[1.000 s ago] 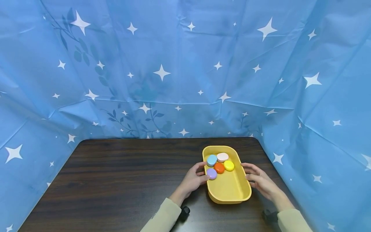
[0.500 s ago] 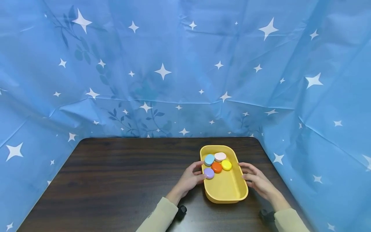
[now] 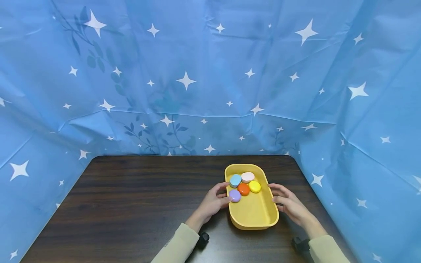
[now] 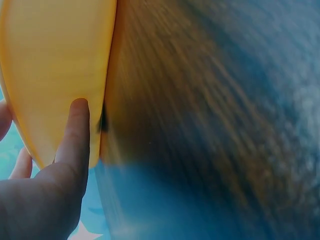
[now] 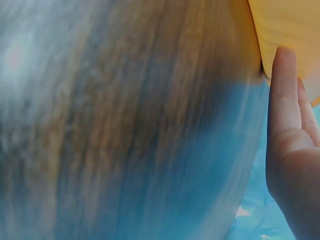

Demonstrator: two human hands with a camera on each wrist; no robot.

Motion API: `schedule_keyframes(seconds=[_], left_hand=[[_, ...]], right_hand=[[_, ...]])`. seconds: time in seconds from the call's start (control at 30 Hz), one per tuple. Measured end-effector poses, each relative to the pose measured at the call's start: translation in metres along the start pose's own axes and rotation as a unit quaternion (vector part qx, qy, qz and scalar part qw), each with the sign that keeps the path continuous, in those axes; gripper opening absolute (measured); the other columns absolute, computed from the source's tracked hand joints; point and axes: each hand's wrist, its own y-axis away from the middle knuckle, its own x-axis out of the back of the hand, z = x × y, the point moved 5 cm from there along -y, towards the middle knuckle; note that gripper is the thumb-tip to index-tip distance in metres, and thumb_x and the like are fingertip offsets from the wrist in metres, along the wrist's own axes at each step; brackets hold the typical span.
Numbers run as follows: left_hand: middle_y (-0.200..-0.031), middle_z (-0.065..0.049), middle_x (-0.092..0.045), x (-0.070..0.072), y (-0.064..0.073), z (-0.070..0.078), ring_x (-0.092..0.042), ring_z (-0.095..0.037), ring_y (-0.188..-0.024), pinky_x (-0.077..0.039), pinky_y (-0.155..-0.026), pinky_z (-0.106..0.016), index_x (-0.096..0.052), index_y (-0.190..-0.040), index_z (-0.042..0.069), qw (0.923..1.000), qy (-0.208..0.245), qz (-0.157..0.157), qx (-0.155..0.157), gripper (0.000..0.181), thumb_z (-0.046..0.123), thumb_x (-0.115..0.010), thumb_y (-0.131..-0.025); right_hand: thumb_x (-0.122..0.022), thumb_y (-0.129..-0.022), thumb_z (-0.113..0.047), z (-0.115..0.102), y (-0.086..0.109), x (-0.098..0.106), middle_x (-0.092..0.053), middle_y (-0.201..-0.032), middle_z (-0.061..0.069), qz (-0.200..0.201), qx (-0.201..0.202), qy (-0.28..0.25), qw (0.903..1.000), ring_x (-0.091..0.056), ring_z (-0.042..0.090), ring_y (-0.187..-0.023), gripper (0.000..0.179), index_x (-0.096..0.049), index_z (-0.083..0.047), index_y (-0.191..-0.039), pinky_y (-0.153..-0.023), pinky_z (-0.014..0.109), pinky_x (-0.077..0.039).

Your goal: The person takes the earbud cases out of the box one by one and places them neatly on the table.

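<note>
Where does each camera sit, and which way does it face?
Head: worn on the head, facing forward and down over the table, yellow tray and starry backdrop; left hand, right hand and both sleeves show.
Left wrist: on the wrist, facing tray and table; part of the left hand shows.
Right wrist: on the wrist, facing tray and table; part of the right hand shows.
Both wrist views share the tray, table and backdrop.

Creased blue drape (image 3: 210, 47), white four-pointed stars (image 3: 186, 80), leafy sprigs (image 3: 132, 126), dark wood-grain table (image 3: 131, 204), faint glare (image 3: 227, 244)

Tabletop (image 3: 131, 204) free left, tray (image 3: 253, 212) blocking; curtain (image 3: 210, 91) behind
</note>
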Motion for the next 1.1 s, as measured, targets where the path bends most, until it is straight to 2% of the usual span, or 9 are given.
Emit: schedule_keyframes(seconds=[0.5, 0.83, 1.1], left_hand=[[-0.147, -0.019, -0.046, 0.01, 0.001, -0.003, -0.062, -0.023, -0.113, -0.057, -0.088, -0.036, -0.051, -0.146, 0.008, 0.9999, 0.009, -0.012, 0.006, 0.053, 0.007, -0.069, -0.096], [-0.147, -0.019, -0.046, 0.016, 0.005, -0.003, -0.061, -0.024, -0.114, -0.057, -0.089, -0.036, -0.053, -0.145, 0.009, 0.9999, 0.007, -0.001, 0.011, 0.052, 0.007, -0.069, -0.096], [-0.147, -0.017, -0.046, 0.022, 0.007, -0.005, -0.06, -0.026, -0.117, -0.057, -0.09, -0.037, -0.054, -0.144, 0.01, 0.9998, 0.011, 0.006, 0.016, 0.052, 0.006, -0.07, -0.095]], right_hand=[[-0.058, -0.099, -0.01, 0.0, -0.003, -0.009, -0.044, -0.147, 0.029, -0.002, -0.004, -0.014, 0.9999, -0.057, 0.031, -0.122, 0.061, -0.031, -0.003, -0.153, -0.096, 0.046, -0.052], [-0.06, -0.1, -0.014, 0.0, -0.005, -0.014, -0.045, -0.148, 0.026, 0.001, -0.016, -0.01, 0.9998, -0.055, 0.034, -0.125, 0.061, -0.032, -0.005, -0.154, -0.099, 0.05, -0.051], [-0.059, -0.1, -0.012, -0.001, -0.007, -0.021, -0.043, -0.148, 0.028, -0.01, -0.003, -0.013, 0.9999, -0.055, 0.033, -0.125, 0.061, -0.032, -0.004, -0.154, -0.098, 0.049, -0.051]])
